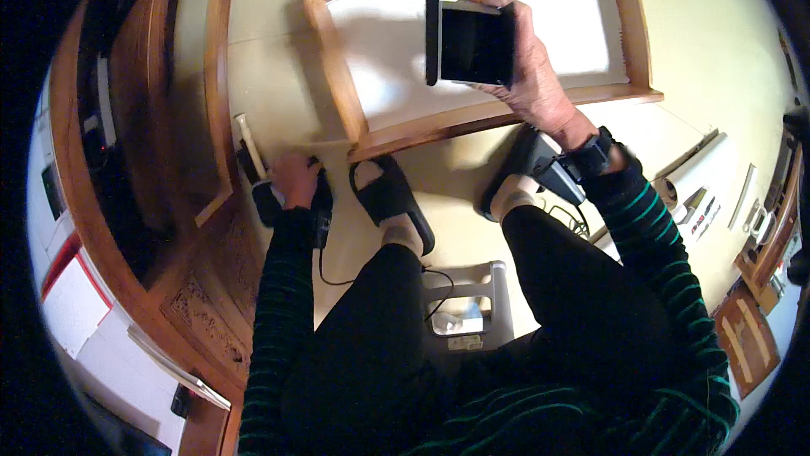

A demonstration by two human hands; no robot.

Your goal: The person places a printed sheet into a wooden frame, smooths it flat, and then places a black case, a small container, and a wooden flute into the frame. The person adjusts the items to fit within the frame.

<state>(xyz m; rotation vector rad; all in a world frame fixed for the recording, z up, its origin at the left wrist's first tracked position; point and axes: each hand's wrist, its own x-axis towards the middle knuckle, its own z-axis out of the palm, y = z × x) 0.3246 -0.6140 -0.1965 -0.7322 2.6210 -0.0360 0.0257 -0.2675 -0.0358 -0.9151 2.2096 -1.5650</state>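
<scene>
My right hand grips a black box-shaped object with pale edges and a dark flange on its left side. Its exact kind does not show. The hand holds it up over a shallow wooden drawer with a white bottom. Low on the left, my left hand is at a dark object on the floor, from which a black cord runs. Motion smears that hand and its fingers are not distinct. Beside it, a pale rod-like handle sticks up.
Carved wooden furniture stands close on the left. My feet in black slippers are before the drawer. Between my legs is a grey plastic stool. A white roll and small tools lie on the right. Loose cable lies by my right foot.
</scene>
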